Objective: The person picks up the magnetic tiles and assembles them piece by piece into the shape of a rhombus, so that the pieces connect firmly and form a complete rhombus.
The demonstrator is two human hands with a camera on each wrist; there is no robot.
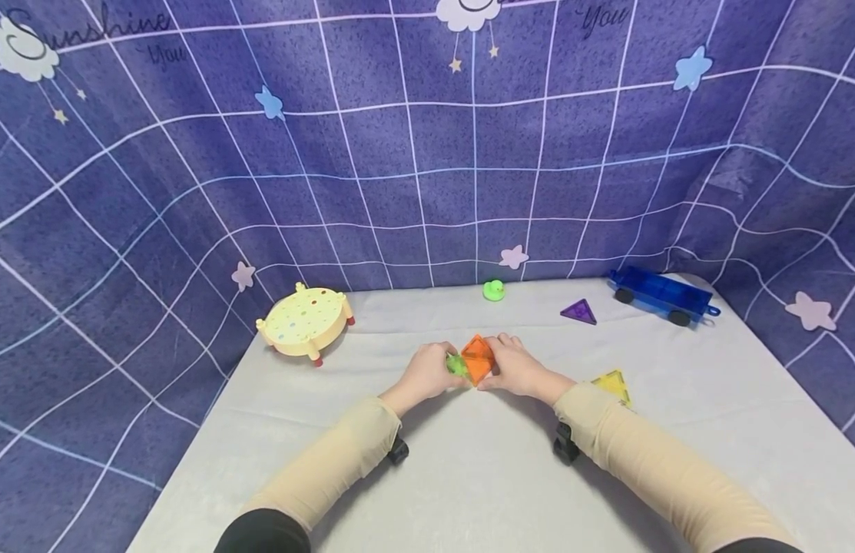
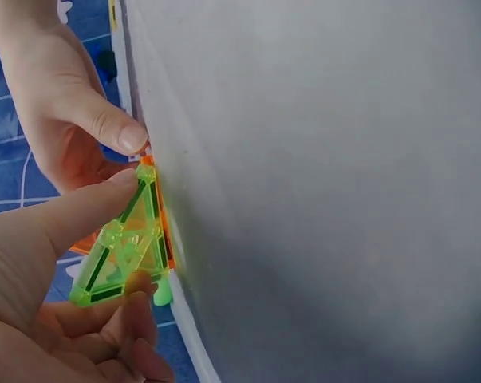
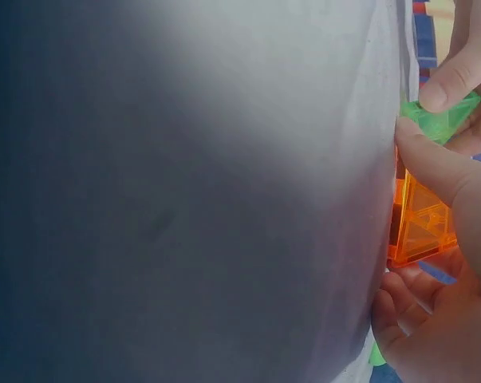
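Observation:
My left hand (image 1: 430,371) pinches a clear green triangular magnetic tile (image 2: 104,267) between thumb and fingers. On the other side, my right hand (image 1: 515,367) grips orange magnetic tiles (image 1: 478,359), which look like triangles set at an angle to each other. In the left wrist view, an orange edge runs along the green tile's side, down at the white table surface. The right wrist view shows the orange piece (image 3: 423,219) between my right thumb and fingers, close to the green one (image 3: 438,120). Whether the two colours are joined I cannot tell.
A yellow tile (image 1: 614,384) lies partly behind the right forearm. Farther back are a purple triangle tile (image 1: 580,311), a small green duck (image 1: 493,290) and a blue wheeled car base (image 1: 662,294). At left, a round cream toy with legs (image 1: 306,321) stands near the grid-patterned curtain (image 1: 372,192).

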